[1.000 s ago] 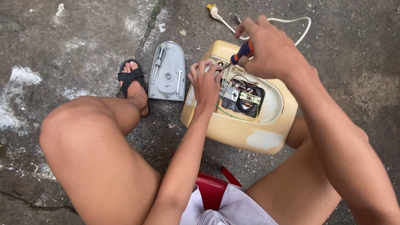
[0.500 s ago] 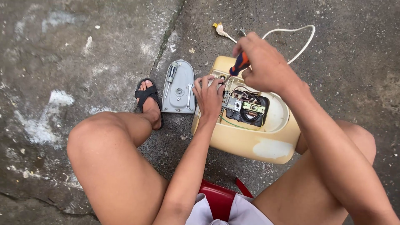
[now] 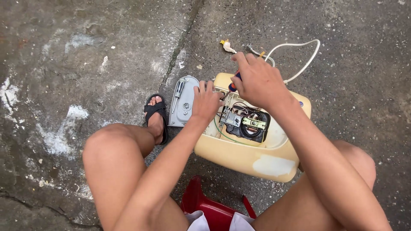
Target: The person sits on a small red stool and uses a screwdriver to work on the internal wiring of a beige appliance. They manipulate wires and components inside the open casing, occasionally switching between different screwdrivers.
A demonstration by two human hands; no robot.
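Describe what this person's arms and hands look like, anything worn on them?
Both arms are bare to the top of the frame: no sleeves show. The left hand and right hand wear no gloves, and no rings, watch or bracelets can be seen. Fingernails look short and unpainted on the fingers that show.

Both hands crowd the far end of the open cream housing (image 3: 274, 164): the left hand (image 3: 206, 102) at its left rim, the right hand (image 3: 257, 81) over its top edge. The grey cover (image 3: 185, 100) and sandalled foot (image 3: 156, 113) block the left side. The white cord (image 3: 299, 60) loops behind. Bare concrete (image 3: 85, 51) lies open farther left.
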